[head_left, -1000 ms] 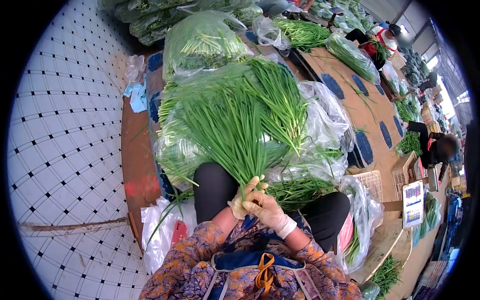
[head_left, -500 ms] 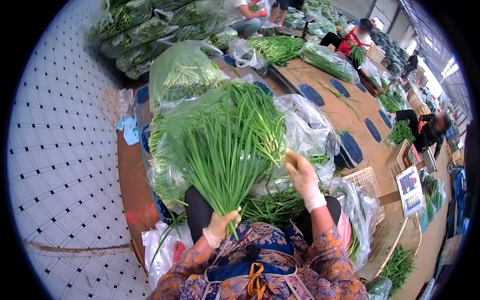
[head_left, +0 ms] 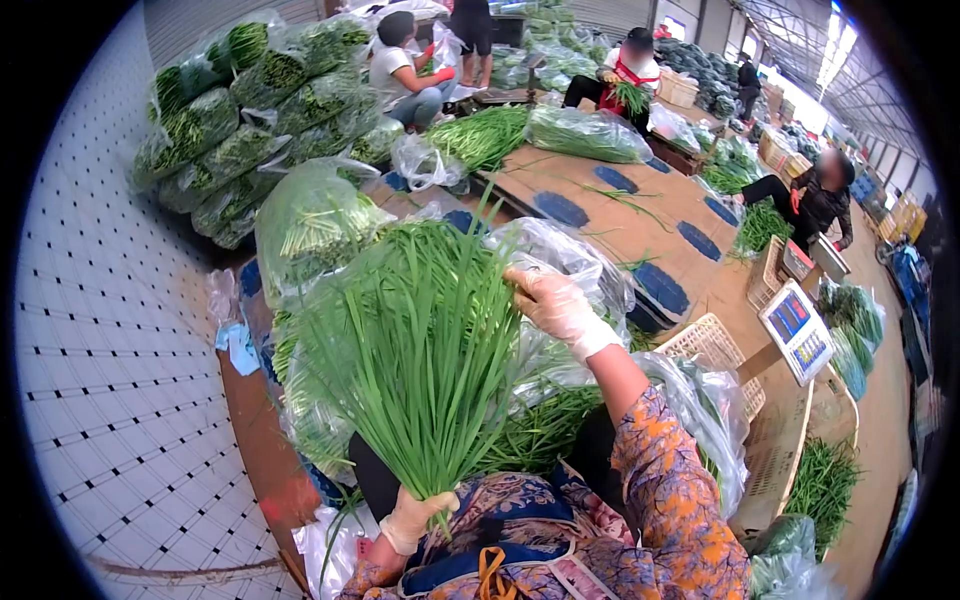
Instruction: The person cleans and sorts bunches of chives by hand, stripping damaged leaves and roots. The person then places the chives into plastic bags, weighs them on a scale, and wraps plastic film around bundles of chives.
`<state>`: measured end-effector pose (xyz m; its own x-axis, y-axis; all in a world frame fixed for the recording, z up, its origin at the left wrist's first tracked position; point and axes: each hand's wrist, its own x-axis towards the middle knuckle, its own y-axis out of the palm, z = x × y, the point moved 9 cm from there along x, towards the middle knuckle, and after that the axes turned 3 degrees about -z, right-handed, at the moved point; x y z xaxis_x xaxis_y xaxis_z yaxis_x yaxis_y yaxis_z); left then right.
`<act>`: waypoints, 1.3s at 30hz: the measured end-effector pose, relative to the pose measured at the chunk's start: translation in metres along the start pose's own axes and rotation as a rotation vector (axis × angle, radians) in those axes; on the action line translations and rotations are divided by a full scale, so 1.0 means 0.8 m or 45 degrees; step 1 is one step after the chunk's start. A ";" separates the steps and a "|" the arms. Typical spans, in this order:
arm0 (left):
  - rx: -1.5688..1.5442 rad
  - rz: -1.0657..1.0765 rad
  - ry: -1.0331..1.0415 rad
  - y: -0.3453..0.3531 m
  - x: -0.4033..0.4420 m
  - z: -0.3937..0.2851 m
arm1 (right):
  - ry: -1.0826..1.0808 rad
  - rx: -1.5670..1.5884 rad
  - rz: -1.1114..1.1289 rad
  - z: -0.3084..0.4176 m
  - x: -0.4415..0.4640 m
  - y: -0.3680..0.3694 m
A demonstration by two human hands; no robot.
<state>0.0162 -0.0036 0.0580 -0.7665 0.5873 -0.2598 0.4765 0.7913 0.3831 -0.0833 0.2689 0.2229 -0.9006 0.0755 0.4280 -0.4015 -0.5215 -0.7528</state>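
My gloved left hand (head_left: 418,518) is closed around the stem ends of a fanned bunch of garlic chives (head_left: 410,350), its blades pointing up and away from me. At the bunch's right edge, my gloved right hand (head_left: 552,305) has its fingers bent together on some chive leaves; the fingertips are partly hidden. Loose chives (head_left: 545,430) lie on my lap below the right arm. Behind the bunch are more chives in clear plastic, with a bagged bundle (head_left: 318,225) at the far left.
Stacked bags of greens (head_left: 225,150) stand at the back left. On the right are a scale (head_left: 797,332), a plastic basket (head_left: 708,345) and crumpled clear bags (head_left: 700,405). A tiled wall (head_left: 110,350) runs along the left. Other people (head_left: 825,195) sit among greens farther back.
My right hand has moved left and up from beside the bunch to its right edge, its fingers now at the leaves. My left hand keeps hold of the stems. The view has shifted.
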 end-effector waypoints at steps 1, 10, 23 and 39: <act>0.036 0.030 0.006 0.000 0.000 0.004 | -0.091 -0.013 -0.069 0.001 -0.005 -0.007; -0.177 -0.018 -0.117 0.028 -0.001 -0.004 | 0.240 0.236 -0.471 -0.127 -0.043 -0.055; 0.459 -0.002 0.157 0.090 0.086 -0.059 | 0.181 1.419 0.399 0.052 -0.155 0.083; 0.916 0.899 -0.174 0.290 0.176 0.046 | 0.874 1.564 -0.719 -0.147 -0.273 -0.085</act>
<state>0.0346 0.2693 0.0779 -0.1757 0.9387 -0.2967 0.9817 0.1444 -0.1244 0.1213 0.3883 0.1217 -0.7205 0.6908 -0.0609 -0.6389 -0.6270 0.4458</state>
